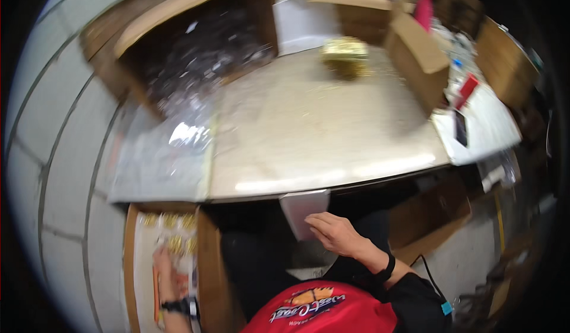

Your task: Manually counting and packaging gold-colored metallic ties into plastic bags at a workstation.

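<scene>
My left hand (168, 272) reaches down into an open cardboard box (132, 262) at the lower left. Small gold pieces (172, 229), seemingly in clear packaging, lie beside its fingers. Motion blur hides whether those fingers hold anything. In front of my lap, my right hand (337, 234) has its fingers close together, curled over the lower right edge of a flat white panel (301, 209). That panel stands tilted just below the table's front edge. The thumb is hidden from view.
On the table (314, 131) sits a shiny gold bundle (345, 57). A large carton (178, 24) at the back left holds clear plastic packaging (208, 60). A phone (461, 128) lies at the right on white material (487, 122). Another cardboard box (427, 217) stands below.
</scene>
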